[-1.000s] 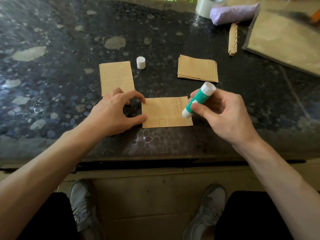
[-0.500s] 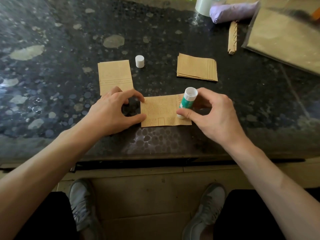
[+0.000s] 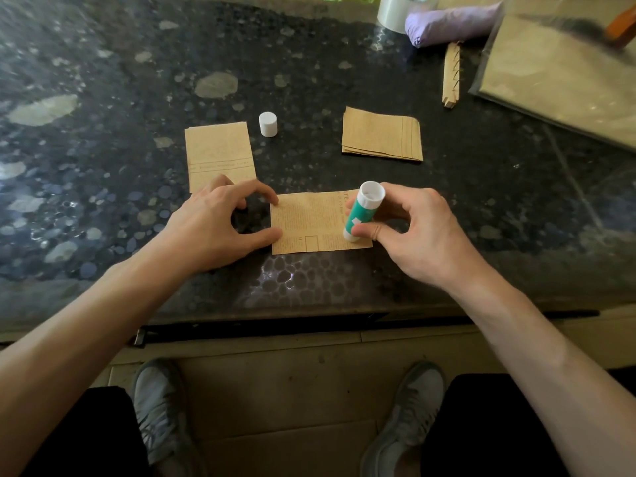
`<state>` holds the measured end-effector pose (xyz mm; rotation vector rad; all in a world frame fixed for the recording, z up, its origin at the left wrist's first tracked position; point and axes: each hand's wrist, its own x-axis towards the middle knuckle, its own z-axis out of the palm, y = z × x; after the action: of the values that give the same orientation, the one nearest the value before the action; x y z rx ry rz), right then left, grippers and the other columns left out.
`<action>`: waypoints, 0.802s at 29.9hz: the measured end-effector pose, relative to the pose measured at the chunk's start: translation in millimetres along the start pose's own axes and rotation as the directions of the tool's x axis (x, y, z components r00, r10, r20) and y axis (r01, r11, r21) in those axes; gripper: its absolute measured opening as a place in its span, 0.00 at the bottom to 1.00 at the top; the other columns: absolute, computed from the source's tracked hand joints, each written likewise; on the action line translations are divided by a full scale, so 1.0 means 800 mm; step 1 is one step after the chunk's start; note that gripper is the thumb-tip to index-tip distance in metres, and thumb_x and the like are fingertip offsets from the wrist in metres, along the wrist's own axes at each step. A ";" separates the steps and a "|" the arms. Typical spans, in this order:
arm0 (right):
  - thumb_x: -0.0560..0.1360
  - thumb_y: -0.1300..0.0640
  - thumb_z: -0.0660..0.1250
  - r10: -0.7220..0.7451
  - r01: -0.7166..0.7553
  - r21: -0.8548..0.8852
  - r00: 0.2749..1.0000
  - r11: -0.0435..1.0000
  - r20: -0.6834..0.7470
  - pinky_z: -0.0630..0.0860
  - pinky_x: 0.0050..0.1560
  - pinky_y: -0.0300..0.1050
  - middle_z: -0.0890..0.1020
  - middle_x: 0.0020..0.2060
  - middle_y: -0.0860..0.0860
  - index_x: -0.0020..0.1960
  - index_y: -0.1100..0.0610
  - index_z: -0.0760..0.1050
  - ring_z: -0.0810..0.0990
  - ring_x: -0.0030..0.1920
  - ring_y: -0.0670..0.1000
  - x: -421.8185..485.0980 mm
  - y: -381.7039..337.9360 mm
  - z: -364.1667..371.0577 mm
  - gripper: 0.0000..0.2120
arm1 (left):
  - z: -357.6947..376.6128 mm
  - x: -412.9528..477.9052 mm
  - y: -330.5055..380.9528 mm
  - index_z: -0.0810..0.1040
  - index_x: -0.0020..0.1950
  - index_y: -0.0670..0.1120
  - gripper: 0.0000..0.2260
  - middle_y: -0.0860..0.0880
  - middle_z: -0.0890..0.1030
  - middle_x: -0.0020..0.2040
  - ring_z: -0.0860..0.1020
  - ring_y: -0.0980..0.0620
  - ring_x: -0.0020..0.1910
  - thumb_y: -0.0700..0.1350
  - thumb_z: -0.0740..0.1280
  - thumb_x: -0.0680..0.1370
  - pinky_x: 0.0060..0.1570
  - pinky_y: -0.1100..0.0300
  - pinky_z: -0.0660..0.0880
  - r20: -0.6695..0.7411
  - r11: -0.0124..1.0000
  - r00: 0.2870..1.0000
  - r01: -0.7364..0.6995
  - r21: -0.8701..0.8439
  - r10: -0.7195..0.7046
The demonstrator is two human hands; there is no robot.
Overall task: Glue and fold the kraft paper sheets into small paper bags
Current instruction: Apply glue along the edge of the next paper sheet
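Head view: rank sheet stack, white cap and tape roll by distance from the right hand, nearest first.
1. Sheet stack: just beyond the right hand, which grips the glue stick.
2. White cap: farther off to the left, mid-table.
3. Tape roll: at the table's far edge.

The tape roll (image 3: pixel 395 12) at the desk's (image 3: pixel 103 98) far edge is cut off by the picture's top. An orange thing (image 3: pixel 623 25) at the far right corner is cropped and blurred. The right hand (image 3: pixel 413 232) and its glue stick (image 3: pixel 363 211) cover the printed kraft sheet's (image 3: pixel 309 222) right edge; its print is too small to read. The left hand (image 3: pixel 220 225) hides part of the folded kraft bag's (image 3: pixel 218 149) near edge.
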<state>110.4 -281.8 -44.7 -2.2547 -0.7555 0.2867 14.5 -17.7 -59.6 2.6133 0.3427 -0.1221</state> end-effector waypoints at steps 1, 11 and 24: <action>0.76 0.53 0.76 0.000 0.000 0.009 1.000 1.000 0.017 0.74 0.53 0.26 0.83 0.58 0.40 0.62 0.47 0.82 0.80 0.58 0.41 0.000 0.000 -0.001 0.15 | 0.000 0.000 0.000 0.73 0.63 0.67 0.22 0.52 0.71 0.53 0.72 0.52 0.54 0.66 0.70 0.70 0.52 0.53 0.71 0.000 1.000 1.000 0.000 0.000 0.000; 0.77 0.57 0.76 -0.011 0.008 0.030 0.994 1.000 0.109 0.76 0.58 0.34 0.83 0.59 0.40 0.58 0.43 0.82 0.81 0.59 0.42 -0.001 -0.002 -0.009 0.13 | -0.001 0.001 0.000 0.73 0.63 0.67 0.22 0.52 0.71 0.54 0.72 0.51 0.54 0.66 0.71 0.71 0.52 0.52 0.72 -0.002 1.000 1.000 -0.001 -0.002 0.001; 0.76 0.55 0.76 -0.038 0.032 0.050 0.990 0.998 0.134 0.79 0.64 0.45 0.84 0.54 0.37 0.56 0.42 0.82 0.81 0.58 0.39 -0.007 0.004 -0.016 0.12 | -0.003 -0.001 0.002 0.73 0.63 0.67 0.22 0.52 0.71 0.55 0.73 0.51 0.56 0.67 0.70 0.69 0.54 0.50 0.74 0.006 1.000 1.000 0.013 -0.017 -0.013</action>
<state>112.2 -294.4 -38.1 -2.1910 -0.8484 0.4393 14.0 -18.5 -56.7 2.5932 0.3575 -0.1307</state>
